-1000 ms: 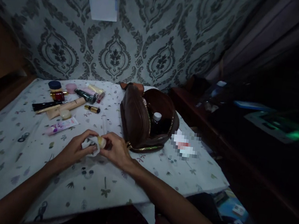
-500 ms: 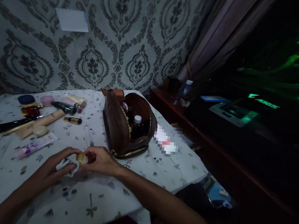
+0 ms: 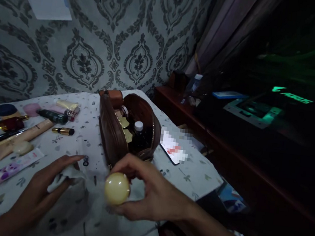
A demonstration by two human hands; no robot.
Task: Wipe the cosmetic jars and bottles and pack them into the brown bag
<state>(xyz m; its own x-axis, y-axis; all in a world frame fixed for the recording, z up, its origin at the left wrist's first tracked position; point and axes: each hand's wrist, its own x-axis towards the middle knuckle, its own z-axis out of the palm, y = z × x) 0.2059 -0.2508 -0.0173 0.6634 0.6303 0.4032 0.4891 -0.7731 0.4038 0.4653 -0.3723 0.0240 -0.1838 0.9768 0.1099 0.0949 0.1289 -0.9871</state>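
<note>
My right hand is closed around a small round cream-coloured jar, held up above the table's near edge with its round face toward me. My left hand pinches a crumpled white tissue just left of the jar, low over the patterned tablecloth. Right behind the jar stands an open brown toiletry bag with a white-capped dark bottle and gold-topped items inside.
Several cosmetics lie at the left: a pink tube, a small pale jar, a beige tube, a gold lipstick, a dark green tube. A phone lies right of the bag. A dark desk stands at the right.
My right hand lifted the jar away from the tissue and toward me. The hands have come apart, and the view has swung to the right.
</note>
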